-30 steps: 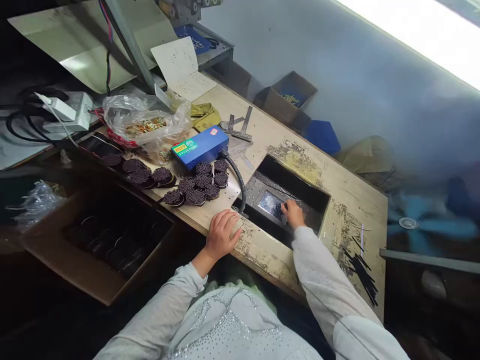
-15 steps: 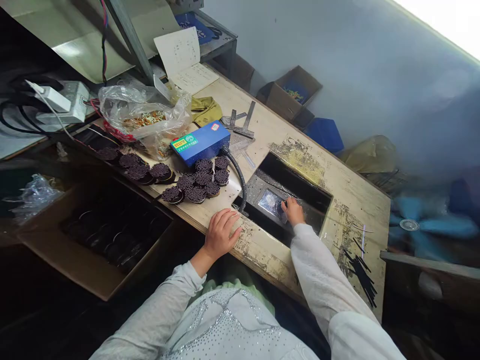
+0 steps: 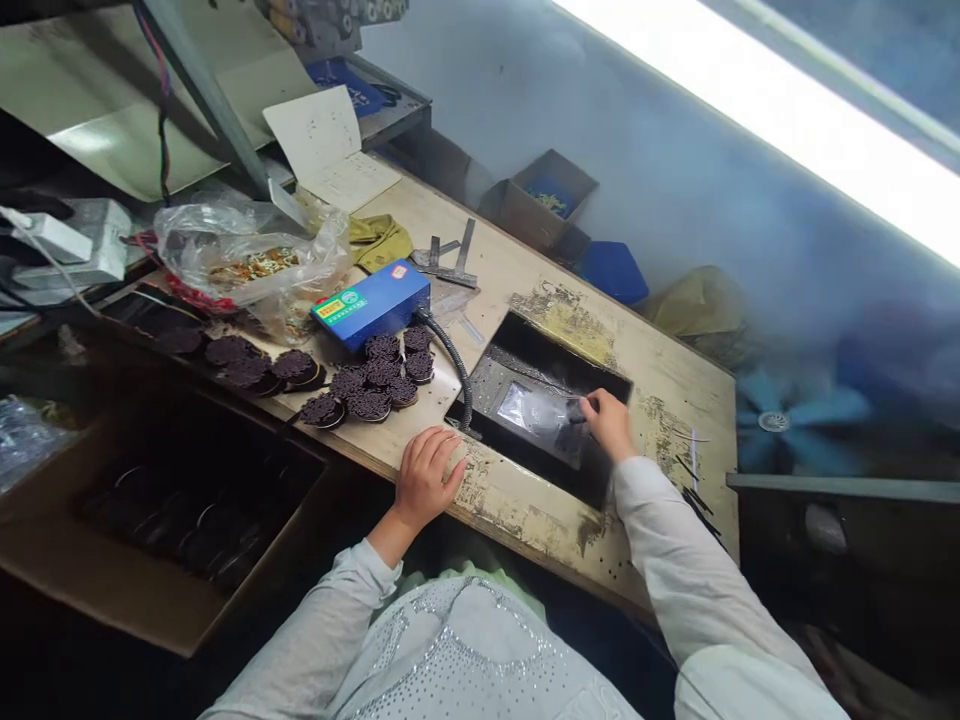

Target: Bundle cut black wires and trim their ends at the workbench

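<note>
My right hand (image 3: 610, 424) is closed in a pinch on a small black bundle (image 3: 576, 410), whose details are blurred. It hangs over the recessed opening in the workbench, just right of a shiny silver rectangular bath (image 3: 523, 405). Thin haze drifts around it. Fingers stretched flat, my left hand (image 3: 426, 474) rests on the front edge of the bench (image 3: 517, 505) and holds nothing. Beyond it stand several round bundles of dark wire-like strands (image 3: 369, 403), packed close together. A black corrugated hose (image 3: 452, 355) runs from a blue box (image 3: 382, 303) to the opening.
Behind the bundles lies a clear plastic bag (image 3: 255, 260) of small parts, with metal squares (image 3: 454, 262) and an open notebook (image 3: 330, 150) farther back. Black strips (image 3: 701, 505) lie at the right end. A cardboard box (image 3: 180, 610) stands below left, a fan (image 3: 772, 420) at right.
My right hand has moved to the right, away from the silver bath, and the black bundle shows more clearly in its fingers. My left hand stays on the bench edge. The view has shifted.
</note>
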